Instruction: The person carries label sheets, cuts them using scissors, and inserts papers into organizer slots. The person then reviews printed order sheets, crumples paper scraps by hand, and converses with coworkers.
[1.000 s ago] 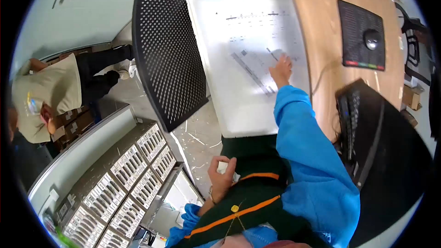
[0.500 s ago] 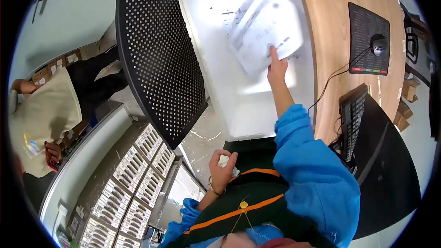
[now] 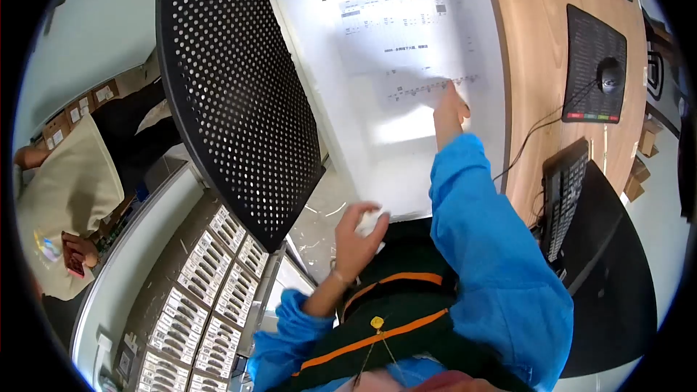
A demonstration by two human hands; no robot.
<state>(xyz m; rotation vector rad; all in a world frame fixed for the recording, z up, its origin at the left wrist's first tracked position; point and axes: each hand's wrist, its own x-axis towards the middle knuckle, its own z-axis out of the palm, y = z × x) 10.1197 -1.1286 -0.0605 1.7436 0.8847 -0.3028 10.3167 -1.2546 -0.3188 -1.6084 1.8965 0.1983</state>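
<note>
My right hand (image 3: pixel 451 110) is over the printed white sheet (image 3: pixel 406 36) inside a large white foam box (image 3: pixel 341 145). Its index finger is stretched toward a row of small print, and no object shows in it. Near the box's lower edge, my left hand (image 3: pixel 356 242) curls its fingers and thumb around a crumpled white piece (image 3: pixel 369 222), partly hidden and blurred.
A black perforated panel (image 3: pixel 239 94) stands left of the box. On the right, a wooden desk (image 3: pixel 534 36) holds a mouse (image 3: pixel 610 76), a mat and a keyboard (image 3: pixel 565 199). Lower left are labelled packs (image 3: pixel 196 297); a co-worker (image 3: pixel 65 196) holds a phone.
The loose paper my right hand was touching is gone from view, and the printed sheet below shows. My left hand has risen toward the box with the white piece.
</note>
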